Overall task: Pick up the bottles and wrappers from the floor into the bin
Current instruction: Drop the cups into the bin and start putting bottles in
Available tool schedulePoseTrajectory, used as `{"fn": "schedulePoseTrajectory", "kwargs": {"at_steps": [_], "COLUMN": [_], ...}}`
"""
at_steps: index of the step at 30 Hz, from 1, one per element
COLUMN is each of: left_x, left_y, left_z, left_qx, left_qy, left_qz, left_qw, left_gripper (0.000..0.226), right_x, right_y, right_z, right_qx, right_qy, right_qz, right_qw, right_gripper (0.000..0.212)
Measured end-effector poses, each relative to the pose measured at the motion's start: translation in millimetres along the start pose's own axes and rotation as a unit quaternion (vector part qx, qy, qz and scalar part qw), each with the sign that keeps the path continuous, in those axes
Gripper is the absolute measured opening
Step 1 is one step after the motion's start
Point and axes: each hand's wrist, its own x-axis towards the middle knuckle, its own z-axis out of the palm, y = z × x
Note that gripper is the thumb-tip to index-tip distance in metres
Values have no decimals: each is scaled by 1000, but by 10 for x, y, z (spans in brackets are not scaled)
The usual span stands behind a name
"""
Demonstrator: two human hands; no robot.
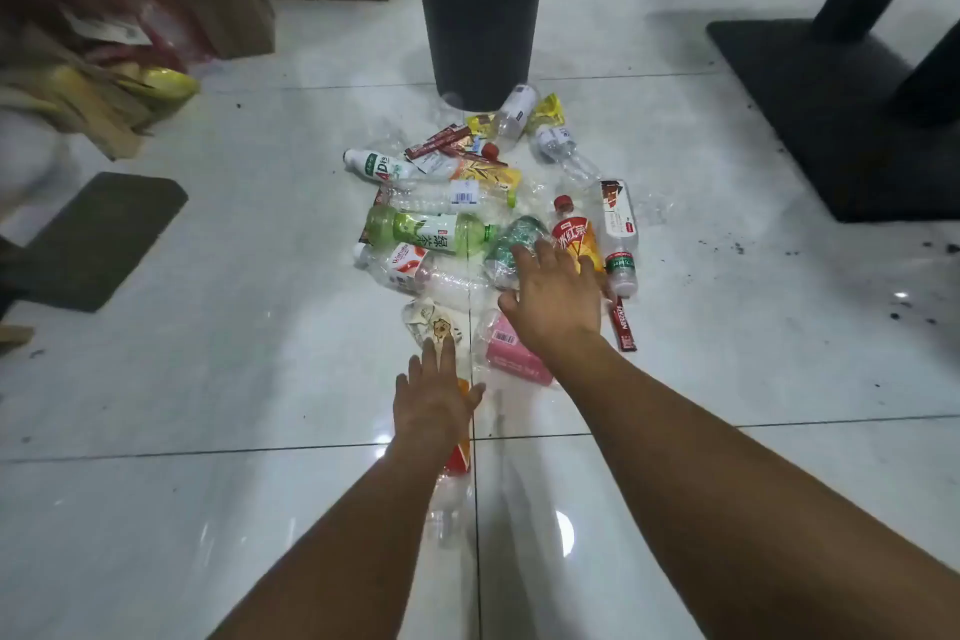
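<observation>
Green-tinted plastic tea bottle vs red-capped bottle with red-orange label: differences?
The green-tinted plastic tea bottle has a green cap; the red-capped bottle with red-orange label a red one. The green bottle lies crosswise, cap to the right; the red-capped one points its cap toward the black bin. The green bottle shows whole; the right hand covers the red-capped bottle's lower end. Both lie capped on the white tiled floor.

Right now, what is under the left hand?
A bottle with an orange-red label shows past the left hand, its clear body running back toward the camera. The part beneath the palm is covered.
</observation>
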Motion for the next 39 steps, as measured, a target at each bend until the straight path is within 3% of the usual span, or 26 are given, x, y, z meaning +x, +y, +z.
{"fn": "schedulePoseTrajectory", "kwargs": {"at_steps": [8,17,23,25,30,39], "left_x": [-3,-60,76,108,166,99], "left_y": [-6,-299,-381,-352,-274,-154], "left_z": [369,218,-40,-89,-231,-923], "left_qx": [-49,53,40,42,48,51], "left_qy": [-3,93,119,128,140,166], "left_qz": [-83,28,69,79,109,147], "left_qw": [995,994,990,988,983,974], "left_gripper": [108,98,99,101,101,107], "right_x": [-39,-53,-33,-47,-216,-233], "right_y": [57,61,51,41,-32,-94], "right_z": [425,738,957,1030,1187,610], "right_qx": [-7,-7,3,-7,-53,43], "right_qy": [-31,-90,-152,-144,-91,-110], "right_qz": [7,2,36,42,31,54], "right_qw": [999,996,988,989,994,992], "right_gripper": [57,67,100,94,53,59]}}
